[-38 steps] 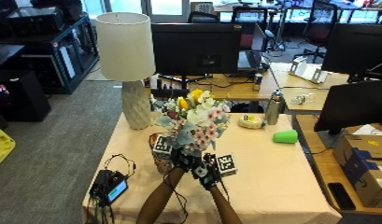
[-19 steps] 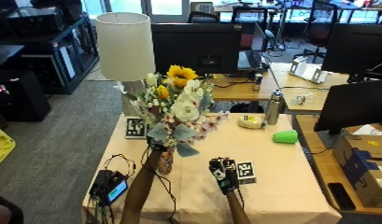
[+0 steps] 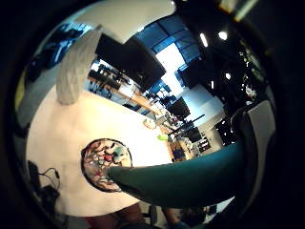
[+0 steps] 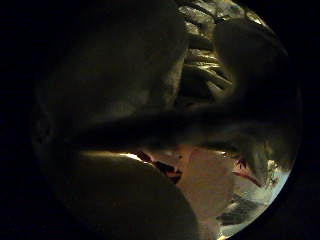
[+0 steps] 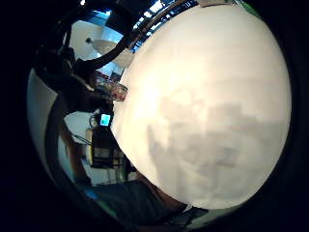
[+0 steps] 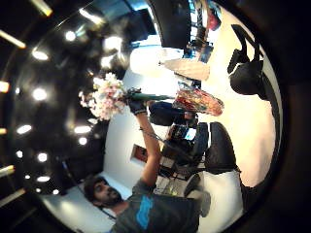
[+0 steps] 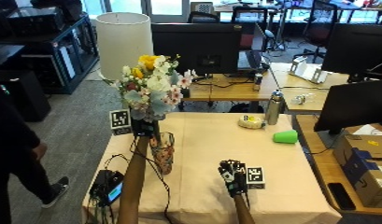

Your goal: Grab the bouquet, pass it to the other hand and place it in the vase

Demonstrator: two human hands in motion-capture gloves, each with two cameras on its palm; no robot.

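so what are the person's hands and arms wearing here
Each hand wears a black glove: the left hand raised beside the flowers, the right hand over the table. Both forearms are uncovered, with no sleeve reaching them in the outside view. The right thumb side palm view shows a dark grey short-sleeved t-shirt with a blue print on the chest.

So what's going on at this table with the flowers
A person is holding a bouquet up in the left hand, gripping it by the stems above a patterned glass vase that stands on the table. The stems are not in the vase yet. The right hand rests flat on the tablecloth with its fingers spread, holding nothing. Behind the bouquet stands a white table lamp, and a green cup and a roll of tape sit at the far side.
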